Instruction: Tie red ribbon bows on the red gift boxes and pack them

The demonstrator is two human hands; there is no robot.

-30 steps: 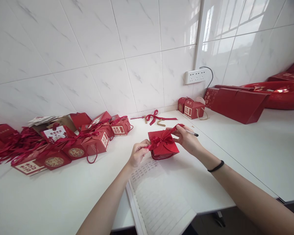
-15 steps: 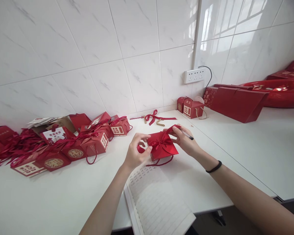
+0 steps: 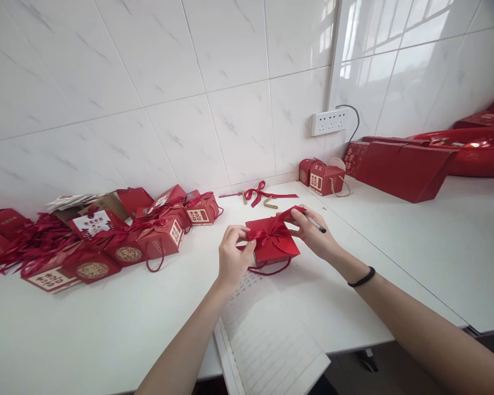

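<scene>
the red box [image 3: 280,248] is sitting mid-scene, at the far end of the notebook [image 3: 271,340]. the left hand [image 3: 234,260] is pinching the left side of the ribbon [image 3: 272,235], while the right hand [image 3: 316,236] is grasping its right end and also holding a pen [image 3: 316,224]. more boxes [image 3: 158,237] are resting at left.
</scene>
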